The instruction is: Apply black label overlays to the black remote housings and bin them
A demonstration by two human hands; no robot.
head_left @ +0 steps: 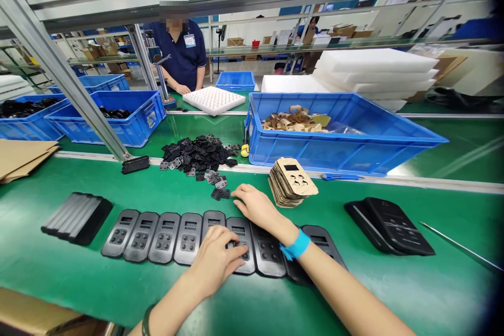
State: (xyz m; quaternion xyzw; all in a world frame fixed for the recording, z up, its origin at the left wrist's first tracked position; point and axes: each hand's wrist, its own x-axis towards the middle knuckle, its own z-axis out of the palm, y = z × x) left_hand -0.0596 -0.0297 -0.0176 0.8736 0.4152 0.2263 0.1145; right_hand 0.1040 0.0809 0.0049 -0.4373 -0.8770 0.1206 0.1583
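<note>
A row of black plastic panels (164, 239), each with a small window and round buttons, lies across the green bench. My left hand (216, 254) rests over panels in the middle of the row. Its fingers are curled together above one panel's buttons, and what they pinch, if anything, is hidden. Above the row, my right hand (255, 207) stretches out with its fingers extended, close to a few loose black rubber keypads (220, 193). A larger heap of these black keypads (200, 152) lies just beyond. A blue band circles my right wrist.
Right of the heap are a stack of tan cut-out sheets (293, 181) and a large blue bin (346, 152) of scraps. Stacked panels lie at left (76, 218) and right (389, 226), near a thin metal rod (460, 244). A co-worker (181, 58) stands opposite, by a white foam tray (214, 101).
</note>
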